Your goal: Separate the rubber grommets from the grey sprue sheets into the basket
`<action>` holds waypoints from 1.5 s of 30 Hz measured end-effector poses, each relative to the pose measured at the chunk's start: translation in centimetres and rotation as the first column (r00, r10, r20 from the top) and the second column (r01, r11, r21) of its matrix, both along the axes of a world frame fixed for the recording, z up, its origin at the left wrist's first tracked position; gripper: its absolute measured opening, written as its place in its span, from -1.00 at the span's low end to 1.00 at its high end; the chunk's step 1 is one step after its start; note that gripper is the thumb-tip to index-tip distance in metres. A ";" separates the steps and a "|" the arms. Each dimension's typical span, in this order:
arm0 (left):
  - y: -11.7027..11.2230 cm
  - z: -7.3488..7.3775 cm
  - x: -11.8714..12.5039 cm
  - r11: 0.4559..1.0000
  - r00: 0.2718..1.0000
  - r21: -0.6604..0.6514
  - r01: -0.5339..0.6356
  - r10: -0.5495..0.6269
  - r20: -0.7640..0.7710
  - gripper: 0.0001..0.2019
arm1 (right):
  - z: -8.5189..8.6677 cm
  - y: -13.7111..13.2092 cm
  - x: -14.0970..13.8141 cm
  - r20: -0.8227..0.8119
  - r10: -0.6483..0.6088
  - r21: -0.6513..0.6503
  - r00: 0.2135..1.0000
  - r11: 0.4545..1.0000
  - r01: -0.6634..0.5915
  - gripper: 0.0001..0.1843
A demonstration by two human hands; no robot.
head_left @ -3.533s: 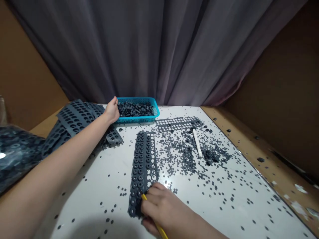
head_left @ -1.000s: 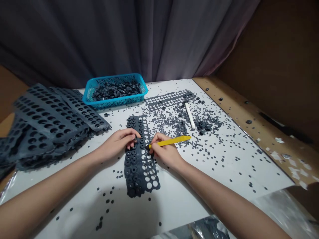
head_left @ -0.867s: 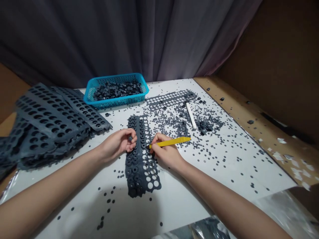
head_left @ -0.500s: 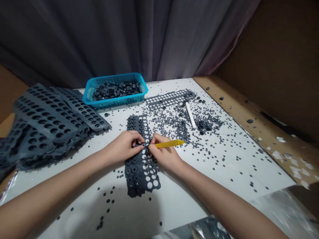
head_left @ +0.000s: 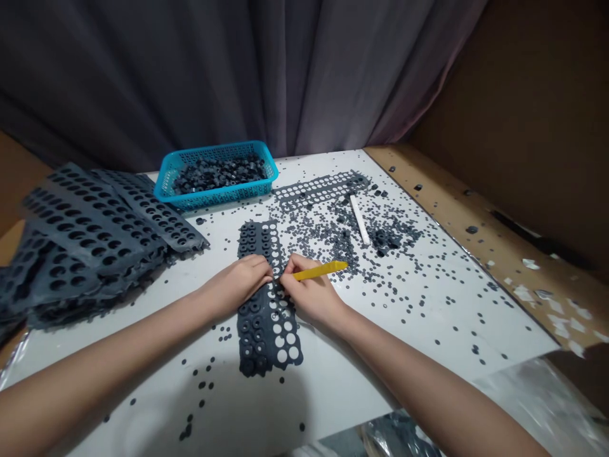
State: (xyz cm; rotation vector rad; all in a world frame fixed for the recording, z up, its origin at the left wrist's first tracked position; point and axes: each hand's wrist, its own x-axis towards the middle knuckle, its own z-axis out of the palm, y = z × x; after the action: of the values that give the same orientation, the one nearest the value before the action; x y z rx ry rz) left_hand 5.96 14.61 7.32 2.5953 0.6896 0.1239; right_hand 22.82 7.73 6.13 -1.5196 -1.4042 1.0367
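A dark rubber sheet (head_left: 266, 317) lies lengthwise on the white table, with raised rings on its left part and rows of punched-through holes on its right. Over its middle rests my left hand (head_left: 245, 279), fingers curled and pressed together; what they pinch, if anything, is hidden. My right hand (head_left: 309, 285) is closed around a slim yellow pen-like tool (head_left: 323, 270), whose working end is hidden at the fingertips on the sheet. The fingertips of both hands almost meet at the holes.
A blue basket (head_left: 214, 193) full of small black parts stands at the back. Perforated rubber sheets (head_left: 90, 222) are piled at left. Black discs (head_left: 342, 247) are scattered at right, around a white stick (head_left: 360, 219), near another holed sheet (head_left: 323, 189). Clear plastic (head_left: 537, 400) lies front right.
My left fingers have curled in more over the sheet, the thumb now less visible. My right hand keeps hold of the yellow tool at nearly the same spot. The whole view has shifted slightly.
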 end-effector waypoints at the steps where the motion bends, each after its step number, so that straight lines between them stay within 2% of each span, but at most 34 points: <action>1: 0.2 0.0 0.0 0.999 1.000 -0.037 -0.010 0.010 0.016 -0.73 | 0.0 0.0 0.0 -0.002 -0.001 -0.003 1.000 1.000 0.001 -0.84; 4: 0.8 -0.3 0.2 0.994 0.999 -0.108 -0.018 0.022 0.037 -0.76 | 0.0 0.1 0.0 -0.004 -0.010 -0.012 1.000 1.000 0.010 -0.83; 10: 1.1 -0.3 0.3 0.988 0.999 -0.151 -0.021 0.026 0.035 -0.78 | 0.2 0.1 0.0 -0.001 -0.018 -0.014 1.000 1.000 0.018 -0.83; 12: 1.5 0.1 0.1 0.988 0.995 -0.139 -0.072 0.080 0.054 -0.77 | 0.3 0.0 0.0 0.000 -0.020 -0.020 1.000 1.000 0.020 -0.83; 16: 2.6 1.5 -0.8 0.966 0.962 -0.082 -0.245 0.253 0.104 -0.80 | 0.3 0.0 0.0 -0.004 -0.034 -0.029 0.999 0.999 0.034 -0.83; 18: 2.8 2.0 -1.2 0.938 0.933 -0.140 -0.317 0.336 0.134 -0.81 | 0.2 0.0 0.1 -0.035 -0.024 -0.035 0.999 0.999 0.022 -0.85; 20: 2.7 2.1 -1.3 0.864 0.872 -0.324 -0.386 0.456 0.177 -0.80 | 0.1 0.1 0.3 -0.133 -0.007 -0.070 0.991 0.998 -0.002 -0.89; 21: 2.5 2.0 -1.2 0.798 0.831 -0.454 -0.397 0.523 0.191 -0.79 | 0.0 0.2 0.5 -0.199 -0.013 -0.090 0.980 0.996 -0.005 -0.92; 23: 2.0 1.7 -1.0 0.620 0.762 -0.703 -0.348 0.624 0.173 -0.78 | -0.2 0.4 0.7 -0.303 -0.052 -0.110 0.952 0.994 0.019 -0.96; 25: 1.7 1.3 -0.7 0.450 0.734 -0.851 -0.270 0.669 0.121 -0.80 | -0.4 0.7 0.9 -0.333 -0.083 -0.096 0.939 0.994 0.054 -0.98; 28: 1.7 1.0 -0.5 0.260 0.689 -0.945 -0.198 0.722 0.055 -0.81 | -0.4 1.0 1.2 -0.348 -0.073 -0.087 0.935 0.995 0.045 -0.94; 33: 2.0 0.9 -0.7 0.027 0.590 -0.998 -0.053 0.807 -0.009 -0.82 | 0.3 1.3 2.2 -0.412 -0.064 -0.046 0.909 0.998 0.049 -0.78; 36: 2.1 0.7 -0.8 -0.045 0.568 -0.999 0.001 0.822 -0.036 -0.81 | 0.7 1.4 3.2 -0.276 -0.136 0.011 0.951 0.989 0.145 -0.81; 39: 2.1 0.6 -0.8 -0.065 0.562 -0.997 0.034 0.826 -0.035 -0.78 | 1.0 1.3 4.0 -0.088 -0.203 0.155 0.975 0.964 0.215 -0.83; 42: 2.0 0.6 -0.8 -0.062 0.589 -0.997 0.051 0.808 -0.021 -0.80 | 1.2 1.3 4.3 0.054 -0.255 0.230 0.965 0.944 0.236 -0.75; 45: 1.8 0.6 -0.8 -0.020 0.620 -0.998 0.055 0.784 0.019 -0.85 | 1.5 1.3 4.3 0.177 -0.264 0.272 0.948 0.939 0.211 -0.65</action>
State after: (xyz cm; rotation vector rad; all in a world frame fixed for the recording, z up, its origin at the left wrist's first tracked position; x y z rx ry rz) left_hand 5.19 16.45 7.96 0.7464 0.8264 0.4993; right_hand 27.13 9.02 7.65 -1.5974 -1.3907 0.5393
